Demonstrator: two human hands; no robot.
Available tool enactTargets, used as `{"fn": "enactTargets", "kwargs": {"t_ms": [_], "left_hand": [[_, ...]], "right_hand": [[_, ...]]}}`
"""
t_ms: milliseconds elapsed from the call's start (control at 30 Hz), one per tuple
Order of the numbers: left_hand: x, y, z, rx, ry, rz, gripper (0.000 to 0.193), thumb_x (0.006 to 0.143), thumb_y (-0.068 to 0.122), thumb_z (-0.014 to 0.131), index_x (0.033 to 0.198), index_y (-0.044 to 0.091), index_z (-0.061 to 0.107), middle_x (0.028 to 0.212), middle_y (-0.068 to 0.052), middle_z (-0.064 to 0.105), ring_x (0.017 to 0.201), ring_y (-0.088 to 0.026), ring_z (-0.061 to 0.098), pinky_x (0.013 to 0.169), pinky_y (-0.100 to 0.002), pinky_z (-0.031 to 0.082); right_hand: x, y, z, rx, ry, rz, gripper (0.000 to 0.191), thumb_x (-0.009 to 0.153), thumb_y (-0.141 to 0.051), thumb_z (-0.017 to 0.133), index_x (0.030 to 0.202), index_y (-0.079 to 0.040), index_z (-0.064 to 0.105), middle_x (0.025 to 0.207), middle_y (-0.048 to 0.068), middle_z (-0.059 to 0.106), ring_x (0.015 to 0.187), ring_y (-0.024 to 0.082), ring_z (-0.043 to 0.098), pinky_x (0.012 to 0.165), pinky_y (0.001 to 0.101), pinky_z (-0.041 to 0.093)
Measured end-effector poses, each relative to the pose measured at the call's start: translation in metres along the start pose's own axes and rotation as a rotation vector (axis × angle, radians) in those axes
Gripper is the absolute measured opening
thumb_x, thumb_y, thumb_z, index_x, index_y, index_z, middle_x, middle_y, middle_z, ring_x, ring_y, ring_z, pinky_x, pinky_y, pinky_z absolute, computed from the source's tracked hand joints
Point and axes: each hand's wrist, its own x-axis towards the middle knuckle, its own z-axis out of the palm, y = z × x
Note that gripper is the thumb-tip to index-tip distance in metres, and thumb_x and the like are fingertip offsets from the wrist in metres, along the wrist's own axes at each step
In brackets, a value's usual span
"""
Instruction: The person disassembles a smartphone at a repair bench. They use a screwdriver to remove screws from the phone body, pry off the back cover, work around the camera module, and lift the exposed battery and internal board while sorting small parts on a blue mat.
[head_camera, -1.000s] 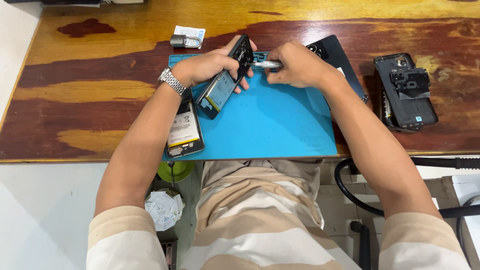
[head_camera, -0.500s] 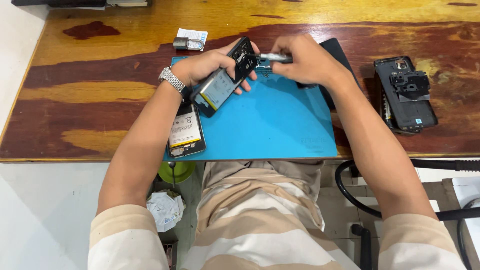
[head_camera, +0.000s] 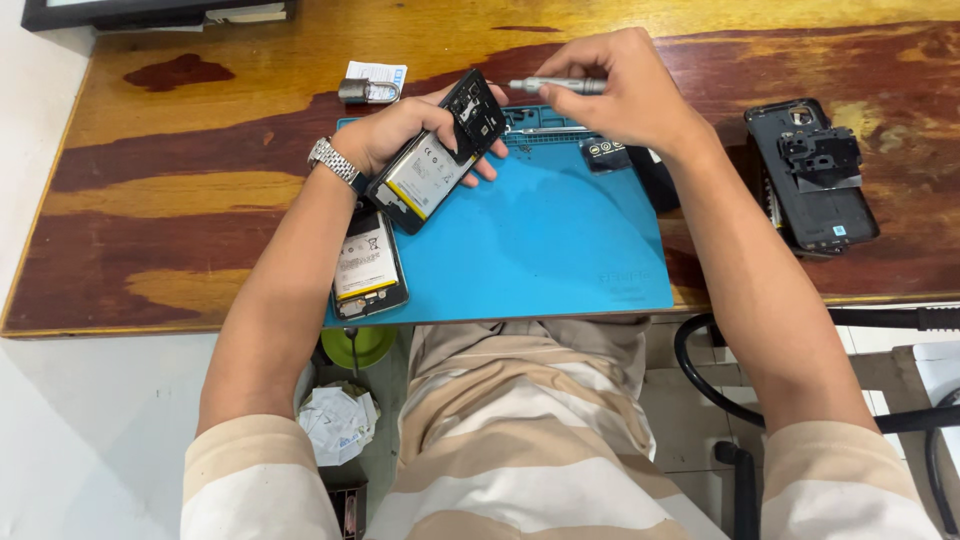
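A: Bench check. What's in the left hand (head_camera: 400, 130)?

B: An opened black smartphone with its back cover off (head_camera: 437, 150), white-and-yellow battery and dark circuit board showing. Fingers are wrapped round the far edge, thumb on the near side; the phone is tilted, lifted off the blue rubber work mat (head_camera: 560, 250). Metal-link wristwatch (head_camera: 332, 161) on that wrist.

A: Right hand (head_camera: 625, 85)?

B: Closed on a slim silver precision screwdriver (head_camera: 555, 86), lying nearly level, tip pointing left toward the phone's top end. Tip sits just beside the board, not on it as far as I can tell. Hands near each other, not touching.

A: How far along does it look?

B: Judging by the layout: cover is already off, internals exposed. A black phone back shell with a loose camera bracket on top (head_camera: 815, 175) rests on the wooden desk (head_camera: 200, 190) well to the right. Battery and board are in place in the held phone, so removal of inner parts seems unfinished. Screws too small to see.

A: Anything else on the mat?

B: A second open phone with a white-labelled battery (head_camera: 368, 265) at the mat's near left corner, partly under the left forearm. A small metal padlock (head_camera: 360, 92) sits on the desk beyond the mat.

A: Arm pose?

B: Both elbows bent, forearms converging over the mat's far edge.
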Motion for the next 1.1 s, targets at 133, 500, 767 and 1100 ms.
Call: {"fn": "enactTargets", "kwargs": {"t_ms": [133,500,767,1100], "left_hand": [[0.0,0.001,0.001,-0.008,-0.001,-0.008,0.075,0.079,0.0,0.045,0.153,0.008,0.036,0.13,-0.028,0.062,0.112,-0.038,0.069,0.096,-0.045,0.059],[0.0,0.001,0.005,0.008,0.038,-0.017,0.074,0.081,0.0,0.047,0.154,0.008,0.034,0.127,-0.025,0.063,0.111,-0.036,0.069,0.096,-0.044,0.059],[0.009,-0.006,0.013,0.297,0.16,-0.01,0.069,0.085,0.0,0.046,0.15,0.012,0.03,0.115,-0.014,0.062,0.095,-0.022,0.071,0.085,-0.041,0.064],[0.007,-0.005,0.013,0.344,0.168,-0.014,0.057,0.09,0.007,0.044,0.146,0.013,0.031,0.114,-0.013,0.064,0.09,-0.021,0.074,0.084,-0.038,0.063]], "right_hand": [[0.001,-0.006,-0.002,-0.014,0.053,-0.082,0.018,0.101,-0.014,0.077,0.112,0.0,0.078,0.088,0.009,0.073,0.076,0.012,0.065,0.068,0.0293,0.052],[0.001,-0.018,0.007,0.0,0.049,-0.116,0.019,0.103,-0.016,0.073,0.112,0.001,0.076,0.096,0.013,0.076,0.084,0.018,0.073,0.074,0.0295,0.056],[0.0,-0.027,0.013,-0.297,0.136,0.045,0.039,0.107,-0.025,0.075,0.08,0.003,0.075,0.058,0.016,0.059,0.049,0.027,0.051,0.051,0.0383,0.04],[-0.003,-0.017,0.012,-0.268,0.145,-0.163,0.035,0.092,-0.025,0.087,0.106,-0.001,0.066,0.097,0.015,0.076,0.092,0.031,0.075,0.077,0.0379,0.058]]}}
